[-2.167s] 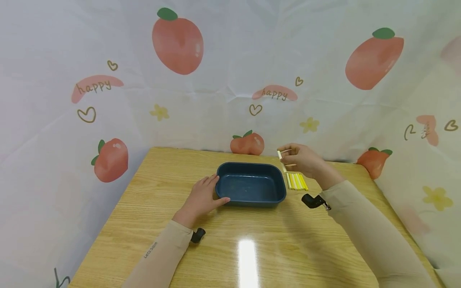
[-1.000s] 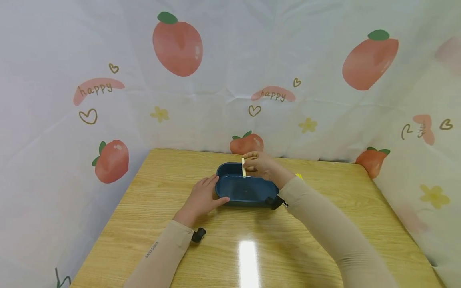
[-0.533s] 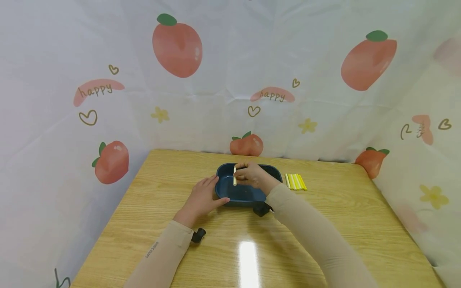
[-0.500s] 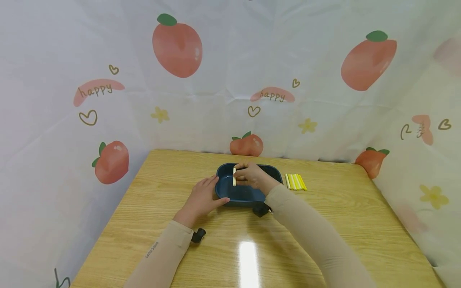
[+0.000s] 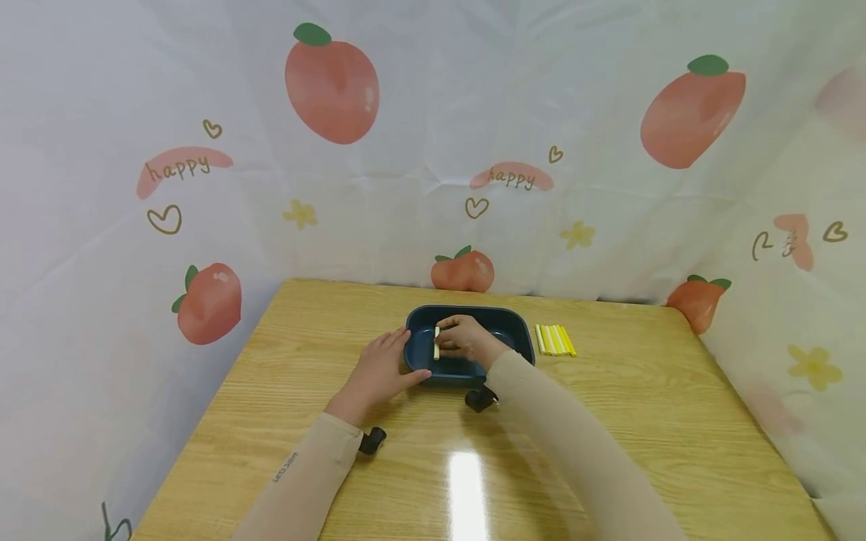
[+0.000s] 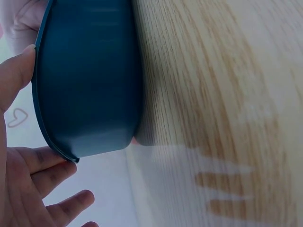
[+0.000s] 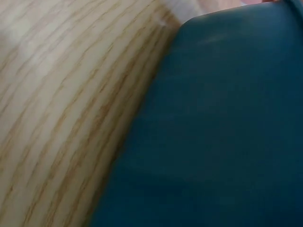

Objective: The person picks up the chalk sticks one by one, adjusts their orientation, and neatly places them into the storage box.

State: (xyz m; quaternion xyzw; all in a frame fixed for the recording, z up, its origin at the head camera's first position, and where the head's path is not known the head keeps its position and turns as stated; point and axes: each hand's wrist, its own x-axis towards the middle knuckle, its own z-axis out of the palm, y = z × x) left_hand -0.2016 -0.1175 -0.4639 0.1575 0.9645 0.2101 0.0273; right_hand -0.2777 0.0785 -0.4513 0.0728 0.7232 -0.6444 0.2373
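A dark blue rectangular basin [image 5: 510,330] stands on the wooden table. My left hand [image 5: 380,368] rests at its left end, thumb on the near rim and fingers at the far corner. The left wrist view shows those fingers [image 6: 56,179] fairly straight, with only some touching the rim. Inside the basin, my right hand [image 5: 468,342] pinches a cream-white stick of chalk [image 5: 436,343], which points roughly toward me. It is low in the basin; whether it touches the floor I cannot tell. The right wrist view holds mainly the basin's outer wall [image 7: 213,123], which hides the hand's work.
To the right of the basin lies a row of several yellow and white chalk sticks [image 5: 555,340], side by side. The wooden table [image 5: 352,481] ends at a white fruit-print cloth [image 5: 406,233] behind and at the sides.
My right hand has carried the chalk leftward from beside the row, over the rim and down into the basin. In the last half second it has sunk lower. The left hand has stayed put.
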